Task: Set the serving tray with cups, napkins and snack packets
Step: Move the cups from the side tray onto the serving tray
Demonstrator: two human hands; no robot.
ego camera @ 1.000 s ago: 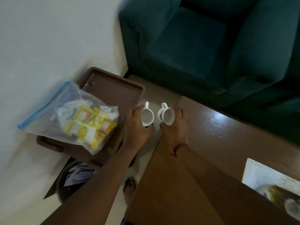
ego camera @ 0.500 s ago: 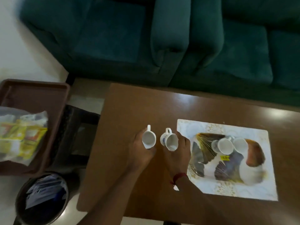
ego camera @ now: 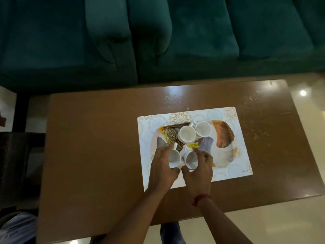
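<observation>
A white patterned serving tray (ego camera: 226,171) lies flat on the brown table (ego camera: 98,141). Two white cups, one at the left (ego camera: 186,134) and one to its right (ego camera: 203,128), stand upright side by side near the tray's far middle. My left hand (ego camera: 162,169) grips a third white cup (ego camera: 174,158) over the tray's near left part. My right hand (ego camera: 199,170) grips a fourth white cup (ego camera: 191,159) right beside it. Both held cups are at or just above the tray surface; contact cannot be judged. A yellow price sticker (ego camera: 193,145) sits on the tray between the cup pairs.
A dark green sofa (ego camera: 158,37) runs along the far side of the table. A dark side stand (ego camera: 15,155) is at the left edge, with a bin (ego camera: 17,226) holding pale papers below it. Glossy floor (ego camera: 299,222) shows at the right.
Both hands carried a cup each from beside the brown box at the left, across the table, onto the tray. The view swung right; the snack bag and brown box left the frame.
</observation>
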